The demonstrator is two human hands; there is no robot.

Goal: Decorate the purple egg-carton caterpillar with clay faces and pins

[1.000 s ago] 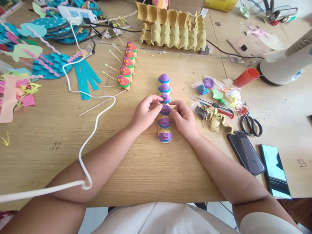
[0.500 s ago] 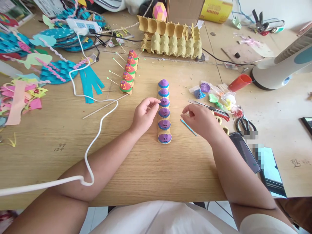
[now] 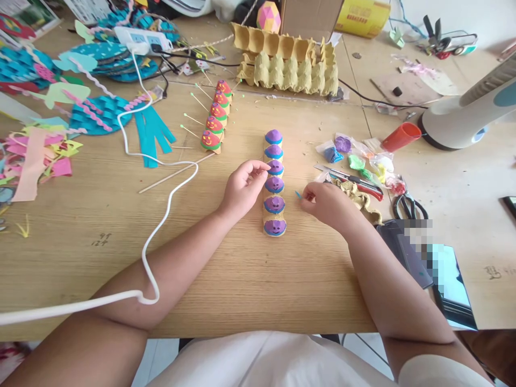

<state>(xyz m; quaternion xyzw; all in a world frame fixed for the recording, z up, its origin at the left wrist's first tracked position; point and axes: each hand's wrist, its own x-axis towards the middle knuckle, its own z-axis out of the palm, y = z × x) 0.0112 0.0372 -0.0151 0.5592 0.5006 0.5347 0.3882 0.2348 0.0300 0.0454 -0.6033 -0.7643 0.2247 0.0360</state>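
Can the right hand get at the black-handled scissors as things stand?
Probably yes: the black-handled scissors show uncovered handles, though the right hand seems to hold a thin blue stick and would likely pass over torn egg-carton pieces.

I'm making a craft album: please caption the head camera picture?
Six purple domes with some smiling faces line up between the left hand and the right hand, where a blue tip pokes out.
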